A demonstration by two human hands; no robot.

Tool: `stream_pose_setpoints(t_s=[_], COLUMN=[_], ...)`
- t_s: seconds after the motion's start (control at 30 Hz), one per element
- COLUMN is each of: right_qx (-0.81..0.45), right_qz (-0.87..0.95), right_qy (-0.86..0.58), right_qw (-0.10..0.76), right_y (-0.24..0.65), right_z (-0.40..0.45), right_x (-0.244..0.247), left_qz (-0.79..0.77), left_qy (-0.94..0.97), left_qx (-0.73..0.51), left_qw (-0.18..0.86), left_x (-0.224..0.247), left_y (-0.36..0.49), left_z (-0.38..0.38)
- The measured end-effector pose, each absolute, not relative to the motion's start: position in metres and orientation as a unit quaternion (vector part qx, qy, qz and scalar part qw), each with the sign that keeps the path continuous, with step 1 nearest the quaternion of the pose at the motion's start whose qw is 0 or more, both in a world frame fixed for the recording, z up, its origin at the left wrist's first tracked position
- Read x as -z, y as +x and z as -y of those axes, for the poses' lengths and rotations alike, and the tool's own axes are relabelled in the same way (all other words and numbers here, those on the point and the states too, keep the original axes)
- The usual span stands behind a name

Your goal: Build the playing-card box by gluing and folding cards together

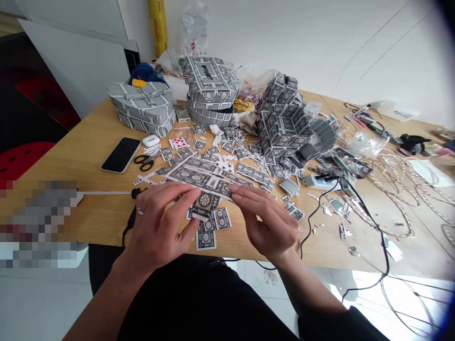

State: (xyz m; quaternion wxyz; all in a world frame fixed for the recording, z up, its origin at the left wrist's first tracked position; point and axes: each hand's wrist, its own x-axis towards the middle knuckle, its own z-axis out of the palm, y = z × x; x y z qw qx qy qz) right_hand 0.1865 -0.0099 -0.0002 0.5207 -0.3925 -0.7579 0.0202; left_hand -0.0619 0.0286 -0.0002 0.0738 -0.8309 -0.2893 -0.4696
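Note:
A flat panel of joined playing cards point(194, 176), dark patterned backs outward, lies tilted between my two hands above the table. My left hand point(154, 227), with a ring on one finger, is closed on its near left edge. The fingertips of my right hand point(268, 220) are pressed together on its near right corner, with the thumb hidden. Under the panel hang or lie folded card pieces point(206, 201); I cannot tell whether they are joined to it. Loose cards point(206, 239) rest on the table just below.
Behind stand a heart-shaped card box point(140, 111), a stacked round card box point(209, 102) and an angular card structure point(284, 125). A phone point(121, 155) and black scissors point(145, 162) lie left. Right are a power strip point(322, 182), black cable point(369, 220) and coiled rope point(387, 194).

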Motion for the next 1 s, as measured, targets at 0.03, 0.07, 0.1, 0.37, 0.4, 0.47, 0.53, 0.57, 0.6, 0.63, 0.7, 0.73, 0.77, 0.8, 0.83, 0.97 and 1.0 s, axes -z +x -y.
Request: stream_pose_setpoints(t_s=[0.03,0.07,0.1,0.37,0.4,0.47,0.53,0.57,0.6,0.63,0.7,0.73,0.77,0.8,0.83,0.97,1.0], right_qx=[0.003,0.020,0.033,0.067,0.071,0.080,0.077,0.070,0.061,0.053,0.042,0.038,0.033,0.025,0.013,-0.055,-0.082], right_qz=[0.759,0.761,0.764,0.812,0.820,0.829,0.834,0.835,0.835,0.834,0.827,0.825,0.824,0.825,0.827,0.775,0.732], right_qy=[-0.392,-0.393,-0.394,-0.357,-0.351,-0.341,-0.331,-0.328,-0.327,-0.328,-0.340,-0.351,-0.358,-0.359,-0.354,-0.358,-0.401], right_qw=[0.519,0.515,0.510,0.456,0.447,0.436,0.435,0.436,0.438,0.441,0.445,0.442,0.438,0.436,0.437,0.518,0.545], right_y=[0.188,0.189,0.190,0.190,0.191,0.191,0.189,0.187,0.185,0.182,0.174,0.171,0.168,0.166,0.165,0.175,0.180], right_z=[0.010,0.010,0.010,0.018,0.019,0.020,0.021,0.021,0.020,0.020,0.021,0.022,0.023,0.025,0.026,0.027,0.025], right_x=[0.004,0.009,0.013,0.040,0.041,0.042,0.042,0.042,0.043,0.044,0.049,0.051,0.054,0.056,0.058,0.059,0.058], left_qz=[0.298,0.304,0.309,0.413,0.426,0.438,0.435,0.433,0.431,0.431,0.430,0.429,0.427,0.426,0.424,0.412,0.402], left_qy=[-0.817,-0.799,-0.783,-0.748,-0.725,-0.655,-0.568,-0.530,-0.498,-0.474,-0.437,-0.418,-0.398,-0.378,-0.361,-0.333,-0.328], left_qx=[0.488,0.514,0.537,0.481,0.473,0.462,0.456,0.456,0.458,0.462,0.474,0.481,0.487,0.493,0.498,0.505,0.503], left_qw=[0.077,0.074,0.062,-0.197,-0.263,-0.407,-0.528,-0.569,-0.597,-0.613,-0.632,-0.641,-0.649,-0.658,-0.664,-0.681,-0.691], left_x=[0.002,0.005,0.007,0.017,0.016,0.014,0.014,0.015,0.018,0.021,0.032,0.038,0.044,0.050,0.054,0.058,0.056], left_y=[-0.061,-0.060,-0.058,-0.033,-0.032,-0.030,-0.026,-0.024,-0.021,-0.018,-0.014,-0.012,-0.012,-0.012,-0.012,-0.018,-0.020], left_z=[-0.026,-0.023,-0.019,-0.001,-0.001,0.000,-0.001,-0.001,-0.002,-0.003,-0.005,-0.006,-0.008,-0.009,-0.010,-0.013,-0.013])
